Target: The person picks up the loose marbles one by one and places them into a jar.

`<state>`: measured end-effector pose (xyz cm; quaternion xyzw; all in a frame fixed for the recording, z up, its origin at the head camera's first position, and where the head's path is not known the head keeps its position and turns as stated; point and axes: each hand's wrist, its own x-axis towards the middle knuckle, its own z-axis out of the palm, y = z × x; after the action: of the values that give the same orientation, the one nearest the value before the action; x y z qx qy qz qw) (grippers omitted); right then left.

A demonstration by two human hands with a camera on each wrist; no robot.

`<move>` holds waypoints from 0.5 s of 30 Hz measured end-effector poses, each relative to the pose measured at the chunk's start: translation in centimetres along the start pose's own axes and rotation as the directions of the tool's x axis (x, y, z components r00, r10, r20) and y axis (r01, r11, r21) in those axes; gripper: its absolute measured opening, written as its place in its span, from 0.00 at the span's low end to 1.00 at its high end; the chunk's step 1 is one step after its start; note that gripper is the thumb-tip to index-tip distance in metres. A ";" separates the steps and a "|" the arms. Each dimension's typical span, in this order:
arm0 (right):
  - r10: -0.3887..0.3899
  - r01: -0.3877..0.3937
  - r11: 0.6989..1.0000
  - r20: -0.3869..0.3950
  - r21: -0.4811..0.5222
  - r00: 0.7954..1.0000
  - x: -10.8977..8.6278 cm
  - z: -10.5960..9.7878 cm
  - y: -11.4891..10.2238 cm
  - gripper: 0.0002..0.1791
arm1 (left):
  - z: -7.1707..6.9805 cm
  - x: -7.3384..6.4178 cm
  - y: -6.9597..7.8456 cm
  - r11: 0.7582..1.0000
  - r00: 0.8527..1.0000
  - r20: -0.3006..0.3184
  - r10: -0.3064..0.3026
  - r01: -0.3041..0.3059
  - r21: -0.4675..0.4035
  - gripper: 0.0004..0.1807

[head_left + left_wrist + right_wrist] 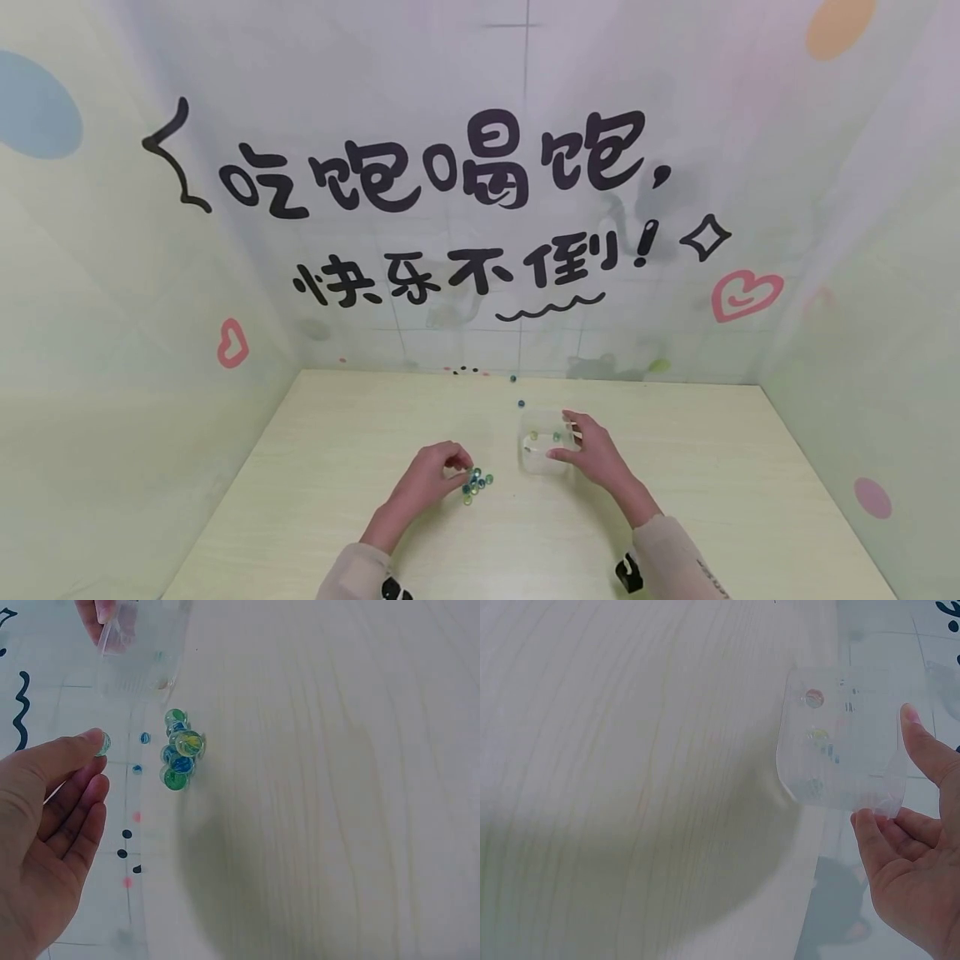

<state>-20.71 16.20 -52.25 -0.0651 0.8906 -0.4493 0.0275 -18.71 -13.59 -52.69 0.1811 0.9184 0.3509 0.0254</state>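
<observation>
My left hand (433, 473) pinches a clear greenish marble (104, 744) between thumb and forefinger, with the other fingers loosely bent. Just beside it lies a cluster of marbles (477, 485), blue, green and yellow swirled, bunched together on the table. To the right, a clear plastic container (542, 463) is steadied by my right hand (597, 452), thumb on one side and fingers on the other. Inside the container are a few marbles; one with a reddish swirl (814, 698) and a yellowish one (820, 737) show in the right wrist view.
Two blue marbles (521, 403) sit apart beyond the container, toward the table's back edge. The pale wooden table (300, 483) is bounded by a printed backdrop (420, 333) behind and light panels (862, 417) at both sides.
</observation>
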 end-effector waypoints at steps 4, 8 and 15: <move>0.003 -0.003 1.000 0.003 0.001 1.000 0.0 0.0 0.1 0.42 | -0.1 0.3 0.5 1.000 1.000 -0.001 -0.002 0.002 0.007 0.05; 0.004 -0.004 1.000 0.004 -0.002 1.000 0.0 -0.1 0.1 0.43 | -0.2 0.6 1.0 1.000 1.000 -0.006 0.008 -0.008 0.012 0.05; 0.001 -0.001 1.000 0.000 -0.005 1.000 0.0 0.0 0.1 0.43 | -0.2 1.2 1.7 0.998 0.999 -0.009 0.051 -0.051 0.020 0.05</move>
<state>-20.77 16.26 -52.27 -0.0645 0.8917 -0.4471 0.0277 -19.36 -12.12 -51.37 0.2032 0.9169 0.3433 0.0104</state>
